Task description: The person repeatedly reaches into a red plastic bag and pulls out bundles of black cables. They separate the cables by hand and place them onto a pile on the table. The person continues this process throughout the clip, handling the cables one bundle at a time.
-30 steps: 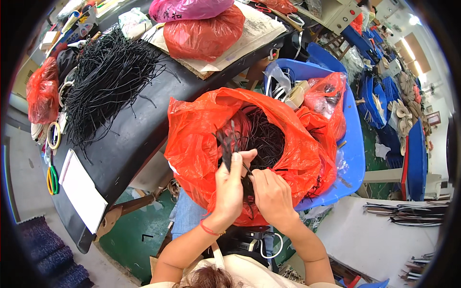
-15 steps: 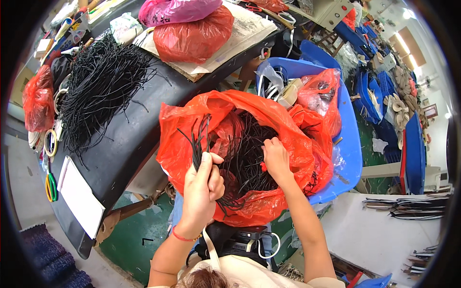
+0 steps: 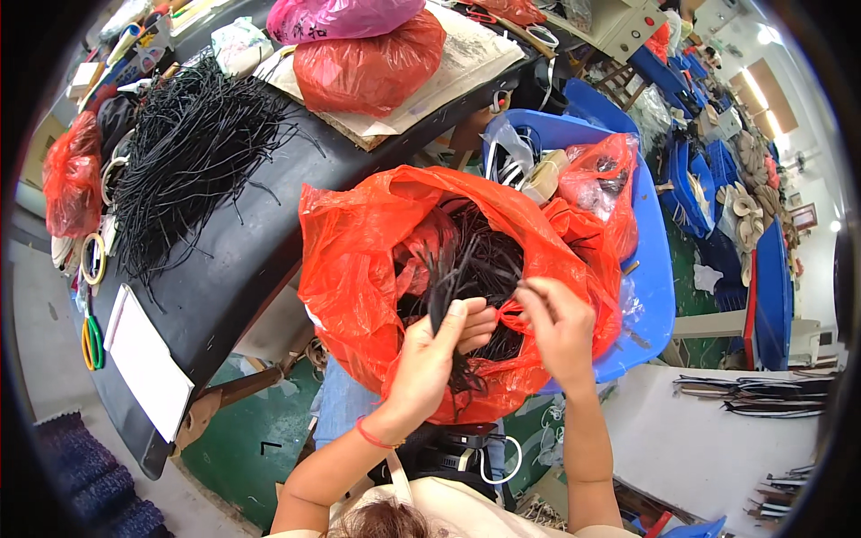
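A red plastic bag [image 3: 354, 242] stands wide open in front of me with a tangle of thin black cords [image 3: 489, 238] inside. My left hand [image 3: 432, 351] is over the bag's near side, its thumb pressing a small bundle of black cords [image 3: 441, 291] against the fingers. The bundle's upper ends fan out and are blurred. Close by on the right, my right hand [image 3: 560, 330] pinches at its fingertips what looks like a black cord. A strip of bright red string or plastic [image 3: 511, 314] shows between the two hands.
A large pile of black cords [image 3: 193, 161] lies on the black table [image 3: 242, 260] at left, near a white pad [image 3: 148, 368] and green-and-yellow-handled scissors [image 3: 93, 342]. Filled red [image 3: 372, 67] and pink [image 3: 345, 16] bags sit farther back. A blue bin [image 3: 659, 278] stands behind the open bag.
My left hand has moved right and lower with its cord bundle, its fingers straightening. My right hand has drawn back out of the tangle, to the right and nearer to me.
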A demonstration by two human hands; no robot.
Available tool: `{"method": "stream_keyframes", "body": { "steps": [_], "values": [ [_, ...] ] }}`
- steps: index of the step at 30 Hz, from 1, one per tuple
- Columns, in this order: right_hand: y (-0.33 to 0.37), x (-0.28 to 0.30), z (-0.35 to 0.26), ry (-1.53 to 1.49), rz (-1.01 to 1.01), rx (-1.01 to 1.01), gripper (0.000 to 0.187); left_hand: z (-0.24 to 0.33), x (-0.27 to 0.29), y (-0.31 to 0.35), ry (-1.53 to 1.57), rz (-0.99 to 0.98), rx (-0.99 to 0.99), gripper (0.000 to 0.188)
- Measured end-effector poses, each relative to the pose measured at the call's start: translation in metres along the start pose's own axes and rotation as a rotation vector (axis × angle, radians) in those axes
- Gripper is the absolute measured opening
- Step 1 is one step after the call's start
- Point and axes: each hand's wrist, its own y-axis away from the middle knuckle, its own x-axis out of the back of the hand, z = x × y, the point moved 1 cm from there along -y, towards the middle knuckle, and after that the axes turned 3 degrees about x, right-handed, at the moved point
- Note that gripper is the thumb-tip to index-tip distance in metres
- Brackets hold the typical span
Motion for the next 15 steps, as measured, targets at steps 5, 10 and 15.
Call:
{"method": "stream_keyframes", "body": {
  "steps": [5,10,15],
  "values": [
    [0.025,-0.025,-0.019,0.257,-0.026,0.391,0.011,-0.023,-0.007,-0.003,0.071,0.027,-0.051,0.038],
    [0.04,-0.034,-0.028,0.207,-0.145,0.325,0.011,-0.014,-0.004,0.001,0.108,0.031,-0.18,0.028],
    [0.038,-0.017,0.0,0.003,-0.476,0.215,0.008,0.032,0.018,0.002,0.244,0.215,-0.217,0.026]
  ]
}}
